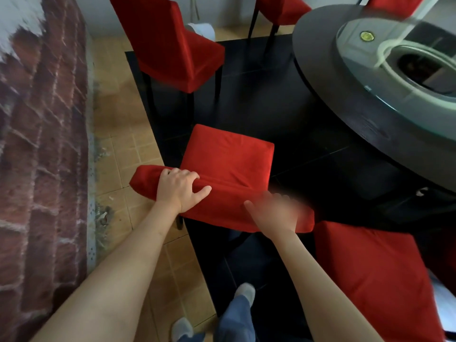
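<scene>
the red chair (229,156) stands at centre frame, seat toward the round desk (320,70) at upper right. the left hand (179,188) grips the backrest (222,206) top near its left end, fingers curled over it. the right hand (274,213) is on the backrest's right part, but blur hides its fingers, so its grip cannot be told.

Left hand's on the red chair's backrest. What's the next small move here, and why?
Probably settle the right hand onto the top of the backrest and grip. The left hand curls over its left end, while the right is motion-blurred over the right end, its hold unclear. Two hands would steady the chair beside the round table.
</scene>
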Demonstrator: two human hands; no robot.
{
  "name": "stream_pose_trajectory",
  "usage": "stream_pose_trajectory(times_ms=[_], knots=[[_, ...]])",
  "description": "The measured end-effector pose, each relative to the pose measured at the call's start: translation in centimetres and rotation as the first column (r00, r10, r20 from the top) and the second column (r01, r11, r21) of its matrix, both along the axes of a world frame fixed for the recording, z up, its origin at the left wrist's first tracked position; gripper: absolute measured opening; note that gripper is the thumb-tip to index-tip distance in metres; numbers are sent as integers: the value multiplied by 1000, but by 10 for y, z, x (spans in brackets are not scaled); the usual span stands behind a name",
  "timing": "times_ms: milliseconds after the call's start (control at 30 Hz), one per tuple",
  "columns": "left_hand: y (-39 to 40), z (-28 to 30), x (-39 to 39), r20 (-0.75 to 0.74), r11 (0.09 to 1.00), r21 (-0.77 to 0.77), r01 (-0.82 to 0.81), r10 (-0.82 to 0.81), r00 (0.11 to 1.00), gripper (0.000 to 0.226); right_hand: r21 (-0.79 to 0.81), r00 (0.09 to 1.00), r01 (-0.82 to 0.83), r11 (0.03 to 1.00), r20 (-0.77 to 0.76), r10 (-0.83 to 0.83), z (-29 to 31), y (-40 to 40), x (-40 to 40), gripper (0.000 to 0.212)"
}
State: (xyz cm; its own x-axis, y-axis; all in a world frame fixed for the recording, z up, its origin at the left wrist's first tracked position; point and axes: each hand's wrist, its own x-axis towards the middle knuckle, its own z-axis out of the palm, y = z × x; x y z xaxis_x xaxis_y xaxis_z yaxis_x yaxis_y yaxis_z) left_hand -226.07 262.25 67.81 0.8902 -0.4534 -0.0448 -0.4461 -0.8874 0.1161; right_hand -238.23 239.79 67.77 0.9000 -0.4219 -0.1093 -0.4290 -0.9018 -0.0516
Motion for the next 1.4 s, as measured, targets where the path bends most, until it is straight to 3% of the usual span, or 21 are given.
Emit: stream_pose_trajectory(times_ms=[267,533,1100,1400], knots=[[-4,-3,4,14,1000,5,-1,1,1000,81,-18,995,-75,997,-70,74,-1,-11,16,94],[-3,-3,4,14,1000,0,14,-14,1000,79,15,994,-98,995,-41,99,4,-12,15,79],[36,-5,4,-10,954,14,299,-299,954,79,3,974,223,975,30,-223,-1,71,-55,76],[40,-14,8,79,928,-92,361,-355,932,62,18,939,297,955,175,-295,-4,92,-66,73]])
